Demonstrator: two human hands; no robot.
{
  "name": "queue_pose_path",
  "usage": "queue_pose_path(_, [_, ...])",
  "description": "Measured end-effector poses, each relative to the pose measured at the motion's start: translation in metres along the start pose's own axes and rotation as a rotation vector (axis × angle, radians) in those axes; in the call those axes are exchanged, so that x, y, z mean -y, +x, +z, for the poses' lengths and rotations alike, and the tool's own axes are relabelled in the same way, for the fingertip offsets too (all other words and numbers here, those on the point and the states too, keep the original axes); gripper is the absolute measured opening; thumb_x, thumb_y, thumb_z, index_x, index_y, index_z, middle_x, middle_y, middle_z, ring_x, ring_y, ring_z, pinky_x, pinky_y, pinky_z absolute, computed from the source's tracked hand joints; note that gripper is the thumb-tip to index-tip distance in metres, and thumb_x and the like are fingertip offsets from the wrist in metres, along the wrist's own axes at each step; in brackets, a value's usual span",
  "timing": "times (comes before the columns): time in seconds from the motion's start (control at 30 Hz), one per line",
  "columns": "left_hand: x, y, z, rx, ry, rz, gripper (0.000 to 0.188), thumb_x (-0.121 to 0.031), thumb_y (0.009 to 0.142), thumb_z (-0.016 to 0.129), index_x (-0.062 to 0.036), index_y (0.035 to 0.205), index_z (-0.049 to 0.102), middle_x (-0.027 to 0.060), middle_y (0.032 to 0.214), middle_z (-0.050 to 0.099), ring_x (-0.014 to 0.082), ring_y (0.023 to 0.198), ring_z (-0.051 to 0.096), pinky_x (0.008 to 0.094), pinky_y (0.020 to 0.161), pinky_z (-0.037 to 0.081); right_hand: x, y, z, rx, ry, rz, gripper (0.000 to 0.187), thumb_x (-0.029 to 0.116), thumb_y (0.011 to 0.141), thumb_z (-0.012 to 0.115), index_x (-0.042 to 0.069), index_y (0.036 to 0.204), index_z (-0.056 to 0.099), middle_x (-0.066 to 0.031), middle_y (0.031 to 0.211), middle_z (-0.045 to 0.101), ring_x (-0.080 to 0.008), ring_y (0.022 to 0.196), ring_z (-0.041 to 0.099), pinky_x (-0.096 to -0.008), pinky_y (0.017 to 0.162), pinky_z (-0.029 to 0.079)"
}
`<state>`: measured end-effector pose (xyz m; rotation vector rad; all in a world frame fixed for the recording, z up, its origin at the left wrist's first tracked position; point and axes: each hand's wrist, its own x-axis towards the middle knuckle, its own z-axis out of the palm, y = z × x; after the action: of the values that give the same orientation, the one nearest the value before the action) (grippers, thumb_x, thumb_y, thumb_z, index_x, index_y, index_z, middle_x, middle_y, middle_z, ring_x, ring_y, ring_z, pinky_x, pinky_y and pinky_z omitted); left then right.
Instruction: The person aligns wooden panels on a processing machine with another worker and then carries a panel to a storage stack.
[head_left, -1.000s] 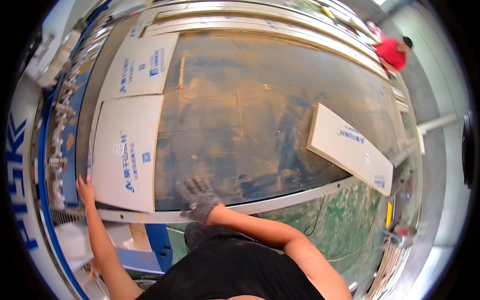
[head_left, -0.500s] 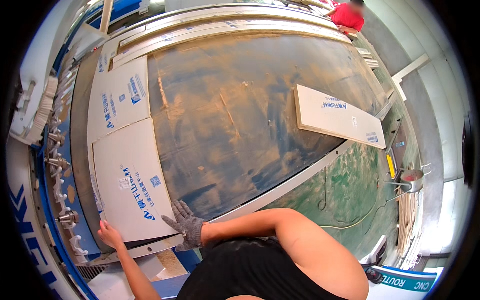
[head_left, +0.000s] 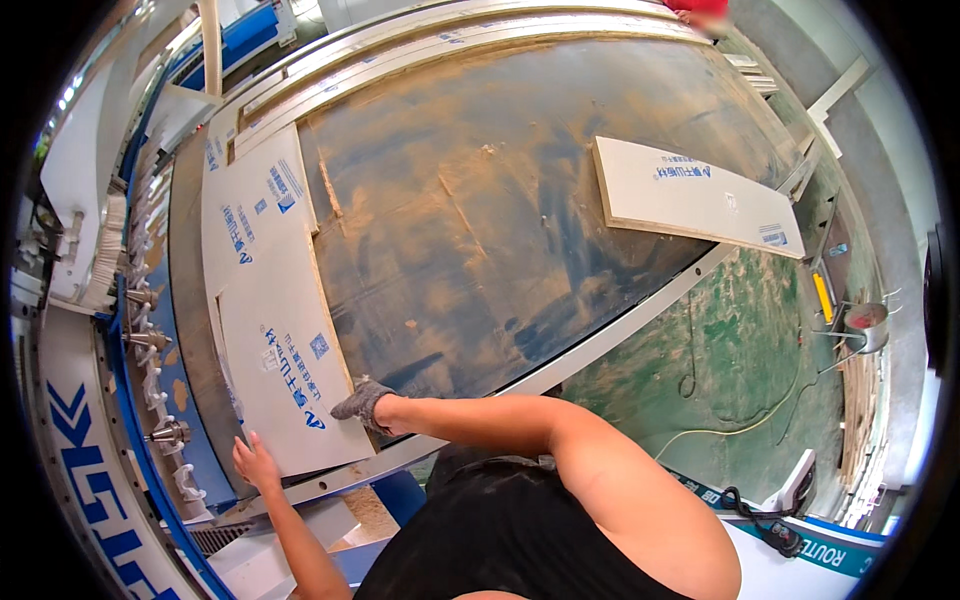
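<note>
A white board [head_left: 285, 360] with blue printing lies flat at the near left of the dark machine bed [head_left: 450, 230]. My right hand [head_left: 362, 404], in a grey glove, grips the board's right edge near its front corner, fingers bunched over the top. What its thumb does underneath is hidden. My bare left hand [head_left: 256, 463] is at the board's left edge near the front, fingers apart. Another white printed board [head_left: 250, 195] adjoins the first at its far end, and its right edge stands out slightly further.
A loose white panel [head_left: 700, 200] overhangs the bed's right front rail [head_left: 600, 335]. Long strips [head_left: 400, 70] lie along the far side. Metal tool holders [head_left: 168, 434] line the left. A person in red [head_left: 700, 8] is at the far right. A metal bucket [head_left: 866, 326] stands on the right.
The near board has shifted slightly left against the far one. My right hand has gone from spread fingers to a grip on its edge. The view has tilted, and the person is mostly cut off.
</note>
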<state>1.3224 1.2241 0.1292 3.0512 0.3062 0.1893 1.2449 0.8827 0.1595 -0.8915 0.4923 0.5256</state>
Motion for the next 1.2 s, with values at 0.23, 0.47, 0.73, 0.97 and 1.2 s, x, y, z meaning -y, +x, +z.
queue_pose_path(0.23, [-0.06, -0.02, -0.06, 0.186, -0.401, 0.064, 0.072, -0.054, 0.103, 0.048, 0.0045, 0.146, 0.046, 0.023, 0.145, 0.051, 0.0346, 0.135, 0.048, 0.042, 0.113, 0.035, 0.018, -0.069, -0.071, -0.047, 0.225, -0.188, 0.041, 0.012, 0.079, 0.081, 0.003, 0.114, 0.062, -0.0131, 0.093, 0.071, -0.0281, 0.077, 0.07, -0.0479, 0.063, 0.059])
queue_pose_path(0.47, [-0.222, -0.1, -0.105, 0.806, -1.248, 0.111, 0.064, -0.049, 0.106, 0.047, 0.0059, 0.137, 0.054, 0.0138, 0.132, 0.064, 0.0218, 0.119, 0.061, 0.0313, 0.102, 0.045, 0.042, -0.174, -0.182, -0.142, 0.491, -0.399, 0.04, 0.005, 0.079, 0.078, -0.001, 0.116, 0.065, -0.0162, 0.097, 0.072, -0.0276, 0.075, 0.072, -0.0421, 0.063, 0.06])
queue_pose_path(0.73, [-0.407, -0.136, -0.135, 1.166, -0.89, 0.458, 0.048, -0.04, 0.096, 0.065, 0.0013, 0.121, 0.064, 0.008, 0.108, 0.07, 0.0153, 0.091, 0.066, 0.0328, 0.082, 0.054, 0.053, -0.339, -0.33, -0.229, 0.698, -0.62, 0.049, -0.004, 0.076, 0.079, -0.004, 0.122, 0.062, -0.0187, 0.106, 0.072, -0.0287, 0.085, 0.074, -0.0415, 0.075, 0.065])
queue_pose_path(0.97, [-0.567, -0.166, -0.124, 1.553, -1.011, 0.639, 0.045, -0.043, 0.096, 0.066, 0.0004, 0.103, 0.072, -0.0011, 0.075, 0.067, 0.0022, 0.05, 0.048, 0.0192, 0.045, 0.035, 0.012, -0.429, -0.418, -0.459, 0.645, -0.883, 0.057, 0.0, 0.069, 0.067, -0.011, 0.124, 0.057, -0.0232, 0.114, 0.068, -0.0358, 0.097, 0.07, -0.0454, 0.089, 0.06])
queue_pose_path(1.2, [-0.685, -0.225, -0.13, 1.712, -1.104, 0.624, 0.048, -0.042, 0.103, 0.054, 0.002, 0.101, 0.073, 0.006, 0.084, 0.074, 0.01, 0.07, 0.068, 0.0226, 0.062, 0.053, 0.006, -0.472, -0.434, -0.557, 0.688, -1.131, 0.078, 0.006, 0.068, 0.068, -0.011, 0.141, 0.044, -0.0277, 0.13, 0.06, -0.0432, 0.113, 0.064, -0.0511, 0.098, 0.054])
